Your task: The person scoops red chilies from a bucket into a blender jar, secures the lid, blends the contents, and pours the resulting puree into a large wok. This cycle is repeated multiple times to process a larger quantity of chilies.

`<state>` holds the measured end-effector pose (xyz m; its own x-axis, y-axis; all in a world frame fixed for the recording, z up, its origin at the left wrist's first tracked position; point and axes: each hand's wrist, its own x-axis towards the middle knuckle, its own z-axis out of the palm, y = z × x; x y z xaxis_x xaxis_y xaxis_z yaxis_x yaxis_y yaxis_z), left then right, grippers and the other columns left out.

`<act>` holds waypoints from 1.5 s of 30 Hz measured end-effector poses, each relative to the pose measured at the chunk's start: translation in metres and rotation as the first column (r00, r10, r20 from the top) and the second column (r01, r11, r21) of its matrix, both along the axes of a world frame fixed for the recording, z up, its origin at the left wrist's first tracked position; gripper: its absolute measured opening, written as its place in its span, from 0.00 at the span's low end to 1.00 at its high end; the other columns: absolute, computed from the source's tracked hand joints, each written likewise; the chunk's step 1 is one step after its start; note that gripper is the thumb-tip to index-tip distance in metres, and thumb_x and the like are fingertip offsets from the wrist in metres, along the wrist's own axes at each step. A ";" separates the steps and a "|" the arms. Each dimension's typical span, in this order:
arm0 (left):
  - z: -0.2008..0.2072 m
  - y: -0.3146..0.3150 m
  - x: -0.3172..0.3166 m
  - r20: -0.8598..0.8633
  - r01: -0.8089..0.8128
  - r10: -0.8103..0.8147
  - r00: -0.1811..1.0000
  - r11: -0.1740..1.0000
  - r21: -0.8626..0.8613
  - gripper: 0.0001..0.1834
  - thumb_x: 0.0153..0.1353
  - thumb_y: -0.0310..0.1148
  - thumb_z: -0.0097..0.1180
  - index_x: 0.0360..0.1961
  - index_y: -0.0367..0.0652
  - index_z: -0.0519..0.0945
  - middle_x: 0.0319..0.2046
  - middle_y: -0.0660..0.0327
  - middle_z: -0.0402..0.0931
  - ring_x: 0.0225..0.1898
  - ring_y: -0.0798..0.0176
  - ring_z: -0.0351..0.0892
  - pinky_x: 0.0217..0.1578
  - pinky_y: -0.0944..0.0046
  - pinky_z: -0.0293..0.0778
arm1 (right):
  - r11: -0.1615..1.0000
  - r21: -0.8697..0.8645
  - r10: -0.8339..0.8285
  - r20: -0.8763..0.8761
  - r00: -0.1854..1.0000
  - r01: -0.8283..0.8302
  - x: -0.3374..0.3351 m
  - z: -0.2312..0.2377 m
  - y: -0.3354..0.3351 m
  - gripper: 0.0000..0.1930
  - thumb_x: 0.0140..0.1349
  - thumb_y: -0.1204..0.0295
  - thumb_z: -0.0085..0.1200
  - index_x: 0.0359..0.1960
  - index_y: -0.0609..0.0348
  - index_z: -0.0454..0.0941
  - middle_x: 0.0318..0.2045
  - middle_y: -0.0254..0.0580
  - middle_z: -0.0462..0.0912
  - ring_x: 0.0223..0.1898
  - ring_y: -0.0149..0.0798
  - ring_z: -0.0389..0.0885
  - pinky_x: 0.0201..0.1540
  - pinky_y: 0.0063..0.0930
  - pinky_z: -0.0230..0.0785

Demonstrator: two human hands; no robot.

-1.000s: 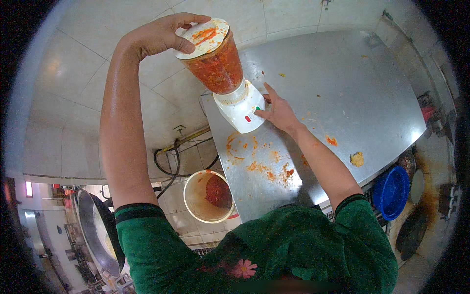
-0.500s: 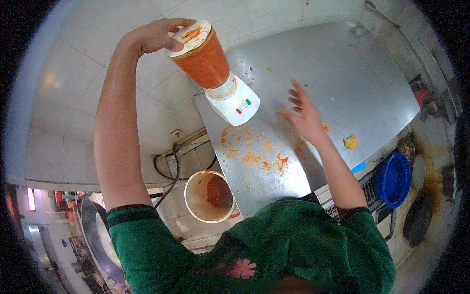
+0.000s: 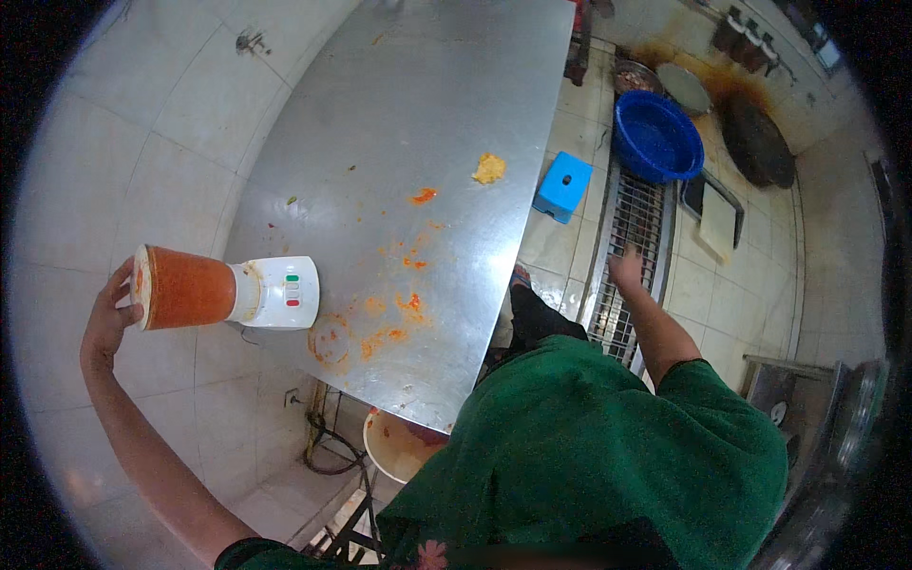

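A blender [image 3: 283, 293] with a white base and red, white and green buttons stands on the metal table, its jar [image 3: 195, 288] full of orange-red purée. The jar's pale lid [image 3: 142, 287] has orange smears. Fingers and thumb of my left hand [image 3: 112, 312] are closed over the lid's edge. Away from the table, my right hand [image 3: 624, 269] hangs above the floor grate with nothing visible in it; its fingers are foreshortened but look apart.
Orange splashes and a yellow lump [image 3: 488, 169] lie on the metal table [image 3: 418, 95]. Below its near edge is a cream bucket [image 3: 391, 448]. To the right are a blue stool [image 3: 564, 185], a blue basin [image 3: 657, 136] and a floor grate [image 3: 635, 214]. A black cable hangs near the wall.
My view has swung to the right, so the blender now appears farther left. My right hand has moved from above the table to above the floor grate. My left hand stays on the lid.
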<state>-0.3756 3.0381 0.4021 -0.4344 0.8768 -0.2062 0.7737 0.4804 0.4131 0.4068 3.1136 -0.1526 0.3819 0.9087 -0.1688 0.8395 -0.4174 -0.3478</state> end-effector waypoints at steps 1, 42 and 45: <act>0.000 0.000 -0.002 -0.002 0.018 -0.018 1.000 1.000 0.001 0.52 0.38 0.21 0.63 0.72 0.53 0.68 0.67 0.58 0.71 0.69 0.52 0.65 0.69 0.44 0.61 | 0.933 -0.300 0.222 0.048 0.974 -0.198 0.019 -0.025 -0.043 0.30 0.55 0.63 0.62 0.58 0.67 0.73 0.51 0.64 0.80 0.52 0.65 0.79 0.54 0.49 0.74; -0.006 0.003 -0.036 0.164 0.159 -0.173 0.971 0.983 0.096 0.52 0.32 0.21 0.69 0.68 0.39 0.69 0.60 0.52 0.75 0.61 0.47 0.74 0.54 0.49 0.79 | 0.816 -0.578 0.155 0.223 0.962 0.003 -0.023 -0.098 -0.156 0.11 0.62 0.63 0.55 0.43 0.48 0.84 0.46 0.36 0.83 0.45 0.41 0.82 0.44 0.45 0.72; -0.009 0.004 -0.040 0.160 0.109 -0.123 0.979 0.990 0.095 0.55 0.26 0.27 0.74 0.66 0.38 0.71 0.59 0.55 0.77 0.59 0.49 0.75 0.55 0.51 0.78 | 0.792 -0.610 0.186 0.190 0.964 -0.032 -0.021 -0.080 -0.154 0.11 0.62 0.64 0.55 0.42 0.50 0.84 0.48 0.39 0.83 0.47 0.43 0.82 0.45 0.45 0.73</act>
<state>-0.4153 3.0416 0.3930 -0.2948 0.9367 -0.1889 0.7401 0.3488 0.5749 0.3857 2.9595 -0.2325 0.3834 0.6919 -0.6117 0.9145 -0.3769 0.1469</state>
